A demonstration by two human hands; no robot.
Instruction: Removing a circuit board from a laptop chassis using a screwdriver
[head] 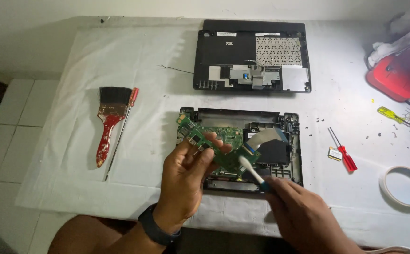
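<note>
Risk was in my grip: my left hand (186,176) pinched the green circuit board (214,146) above the open black laptop base (289,141) near the tabletop's front edge, while my right hand (301,214) closed around a white toothbrush (252,170); hard scrubbing could bend small connectors.

White cloth (120,56) covers the counter. Left: paintbrush (109,123) with red handle, thin red-handled screwdriver (120,134) just beside it. Far side: black keyboard cover (252,55), underside up. Right: red-handled screwdriver (343,150) beside a small card (335,153), yellow-handled screwdriver (393,115), tape roll (402,186), red case (400,70) with white rag (393,46).
</note>
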